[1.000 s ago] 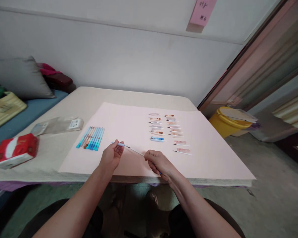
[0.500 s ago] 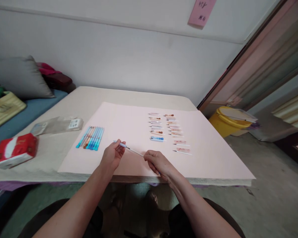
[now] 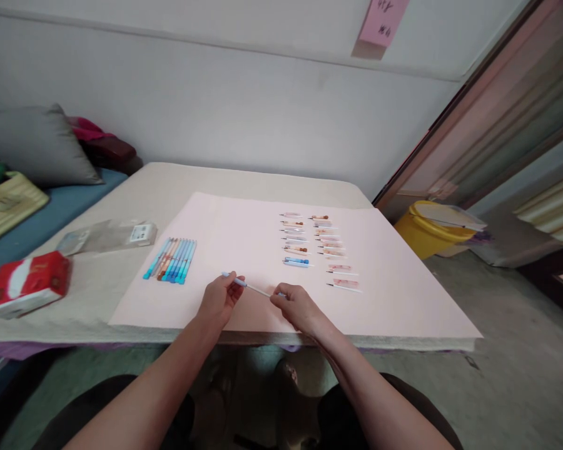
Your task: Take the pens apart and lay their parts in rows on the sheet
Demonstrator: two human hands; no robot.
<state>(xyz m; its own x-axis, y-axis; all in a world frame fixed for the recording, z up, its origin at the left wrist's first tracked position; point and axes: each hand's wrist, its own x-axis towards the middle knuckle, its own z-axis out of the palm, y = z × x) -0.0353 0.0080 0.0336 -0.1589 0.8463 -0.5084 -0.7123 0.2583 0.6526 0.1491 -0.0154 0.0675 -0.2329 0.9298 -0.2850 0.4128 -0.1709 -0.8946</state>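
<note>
My left hand (image 3: 219, 299) pinches a light blue pen barrel (image 3: 232, 279) near the front of a pink sheet (image 3: 403, 294). A thin white refill (image 3: 259, 290) sticks out of the barrel towards my right hand (image 3: 296, 306), whose closed fingers grip its other end. Both hands hover just above the sheet, close together. A tight row of several blue pens (image 3: 172, 260) lies to the left. Two columns of small pen parts and refills (image 3: 315, 249) lie to the right, beyond my right hand.
The pink sheet covers a beige table (image 3: 122, 294). A red tissue pack (image 3: 25, 282) and a clear plastic packet (image 3: 106, 235) lie on the table's left. A grey cushion (image 3: 37, 145) sits on the far left. A yellow bucket (image 3: 426, 232) stands on the floor to the right.
My hands have come closer together. The left hand moved right with the barrel, and less of the white refill shows between them.
</note>
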